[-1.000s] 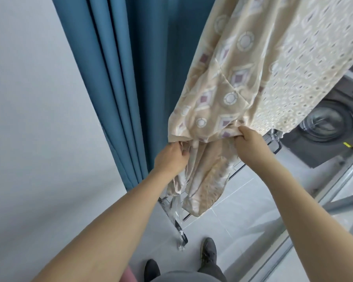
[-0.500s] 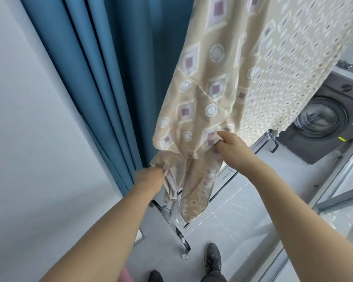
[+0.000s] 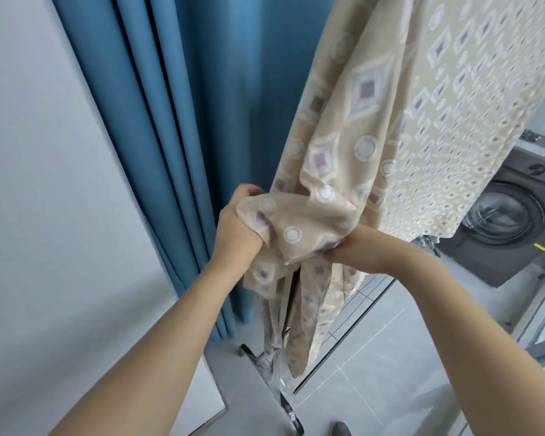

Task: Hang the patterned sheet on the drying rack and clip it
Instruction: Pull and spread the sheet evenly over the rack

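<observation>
sheet (image 3: 372,127) | already draped over the drying rack (image 3: 283,401), loose end bunched low at its near end | left hand (image 3: 236,228) and right hand (image 3: 353,247) both grip that bunch | step: straightening, I'd say | next: spread it flat, then clip, no clips in sight

I saw the patterned sheet (image 3: 390,127), beige with white circles and mauve diamonds, draped from above and hanging in long folds. Its lower end was bunched and twisted, trailing down over the drying rack (image 3: 283,401), whose metal leg stood on the floor.
</observation>
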Motion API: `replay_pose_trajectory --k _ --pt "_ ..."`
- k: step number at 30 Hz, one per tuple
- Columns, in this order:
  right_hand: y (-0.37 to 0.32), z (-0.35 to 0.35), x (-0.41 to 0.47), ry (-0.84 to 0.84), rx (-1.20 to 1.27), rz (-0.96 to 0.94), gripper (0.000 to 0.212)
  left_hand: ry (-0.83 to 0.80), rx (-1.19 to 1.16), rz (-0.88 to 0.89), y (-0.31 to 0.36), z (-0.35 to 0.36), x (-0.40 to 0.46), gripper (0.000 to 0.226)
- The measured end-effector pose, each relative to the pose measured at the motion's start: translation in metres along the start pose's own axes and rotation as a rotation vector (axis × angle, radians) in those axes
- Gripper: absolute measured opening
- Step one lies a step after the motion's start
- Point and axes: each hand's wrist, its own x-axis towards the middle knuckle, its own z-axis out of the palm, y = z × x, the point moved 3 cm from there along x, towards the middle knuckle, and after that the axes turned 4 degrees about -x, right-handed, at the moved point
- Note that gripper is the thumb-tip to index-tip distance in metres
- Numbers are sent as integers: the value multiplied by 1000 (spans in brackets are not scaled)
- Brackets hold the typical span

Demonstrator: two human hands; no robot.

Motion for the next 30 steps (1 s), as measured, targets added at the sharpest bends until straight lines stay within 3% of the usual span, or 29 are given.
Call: replay_pose_trajectory --k 3,5,8,11,14,16,19,21,24,27,30 --pt "-16 -13 -2 -18 135 -59 8 -161 -81 -12 5 9 -2 25" --pt "-18 -24 -6 -27 207 -6 13 -273 -185 -64 6 17 -7 36" --pt "-9 -54 -10 65 143 89 18 -377 -169 29 18 25 -15 45" --pt "-7 -105 -12 380 66 94 28 -284 -195 61 44 25 -2 50" --pt "-30 -154 -18 794 159 30 28 -190 -138 154 81 28 32 36" --pt "-51 -179 -17 936 222 -31 38 -101 -174 182 113 27 59 34" --pt "-75 -207 -6 929 326 -22 54 -41 -269 122 155 25 105 44" --pt "-81 -218 5 875 343 15 59 -102 -245 87 181 28 132 44" --pt "-89 -230 11 854 247 -13 44 -204 -350 5 209 35 149 24" --pt "-90 -234 9 866 229 -54 36 -168 -279 53 221 39 157 19" --pt "-87 -234 5 749 427 -117 61 -153 -137 158 220 40 162 21"
